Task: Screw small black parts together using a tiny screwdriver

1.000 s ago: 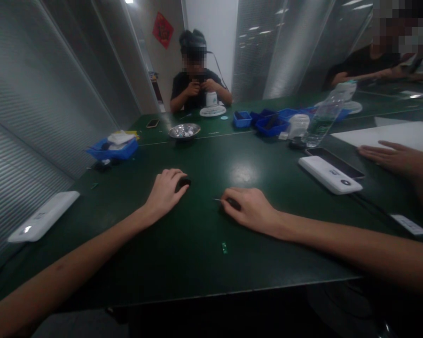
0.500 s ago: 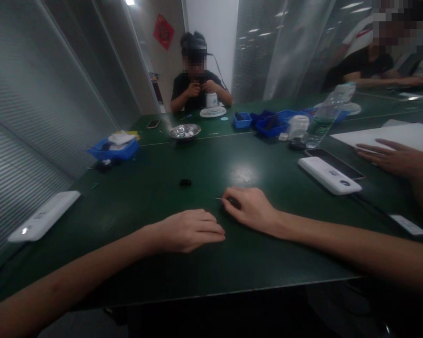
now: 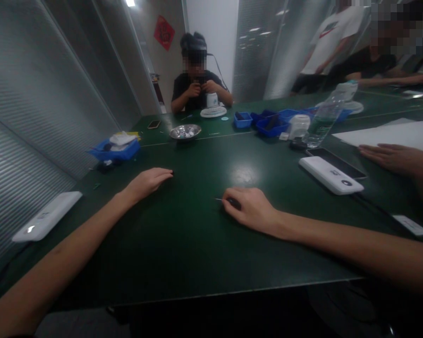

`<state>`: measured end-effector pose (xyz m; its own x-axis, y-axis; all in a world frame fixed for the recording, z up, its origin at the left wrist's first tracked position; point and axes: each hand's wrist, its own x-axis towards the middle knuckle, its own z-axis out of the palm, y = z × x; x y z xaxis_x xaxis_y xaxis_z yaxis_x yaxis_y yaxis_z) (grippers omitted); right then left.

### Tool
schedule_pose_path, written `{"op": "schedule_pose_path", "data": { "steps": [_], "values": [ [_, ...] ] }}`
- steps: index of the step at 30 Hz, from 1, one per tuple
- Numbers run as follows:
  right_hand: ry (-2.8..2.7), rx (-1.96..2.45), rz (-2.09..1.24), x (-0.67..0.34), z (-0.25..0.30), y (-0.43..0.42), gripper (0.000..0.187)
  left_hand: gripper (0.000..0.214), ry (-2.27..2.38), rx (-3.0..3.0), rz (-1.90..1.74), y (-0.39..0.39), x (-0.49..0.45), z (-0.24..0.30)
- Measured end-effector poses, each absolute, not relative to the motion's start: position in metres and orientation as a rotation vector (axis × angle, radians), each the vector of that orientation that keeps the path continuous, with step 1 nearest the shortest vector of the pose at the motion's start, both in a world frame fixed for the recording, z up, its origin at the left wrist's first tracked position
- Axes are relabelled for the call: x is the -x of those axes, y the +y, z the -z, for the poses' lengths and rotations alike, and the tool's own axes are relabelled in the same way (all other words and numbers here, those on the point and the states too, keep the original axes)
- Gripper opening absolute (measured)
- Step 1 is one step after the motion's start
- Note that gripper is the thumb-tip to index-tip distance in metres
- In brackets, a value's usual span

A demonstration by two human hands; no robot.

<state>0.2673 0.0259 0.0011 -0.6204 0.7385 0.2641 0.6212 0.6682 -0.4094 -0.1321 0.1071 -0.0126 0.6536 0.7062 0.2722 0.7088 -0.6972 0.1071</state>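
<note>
My left hand [image 3: 148,182] is stretched out left of the table's middle, its fingers pinched together palm down. A bit of a small black piece [image 3: 172,173] shows at those fingertips; most of it is hidden. My right hand [image 3: 250,206] rests on the table with its fingers curled around a small screwdriver [image 3: 234,203]. Its dark handle lies within the grip, and its thin metal shaft points left past the thumb and index finger. The two hands are well apart on the green table [image 3: 183,249].
White power banks [image 3: 330,175] lie at both sides, with a phone [image 3: 334,163] and a bottle [image 3: 322,122] at right. Blue bins [image 3: 114,149] and a metal bowl [image 3: 185,132] stand farther back. A co-worker's hand [image 3: 391,157] rests on paper; another person [image 3: 200,89] sits opposite.
My left hand has moved away from beside my right hand, forward and left, and closed on the small black piece that lay on the table. My right hand has stayed in place.
</note>
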Motion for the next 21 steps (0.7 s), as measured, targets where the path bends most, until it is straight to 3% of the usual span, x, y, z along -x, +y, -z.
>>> {"op": "schedule_pose_path", "data": {
  "steps": [10, 21],
  "values": [
    [-2.47, 1.043, -0.371, -0.267, 0.001, 0.027, 0.02, 0.037, -1.739, 2.313, 0.317, 0.134, 0.266, 0.029],
    [-2.484, 1.043, -0.36, -0.267, 0.003, 0.027, 0.022, 0.039, -1.793, 1.995, 0.407, 0.121, 0.256, 0.017]
  ]
}}
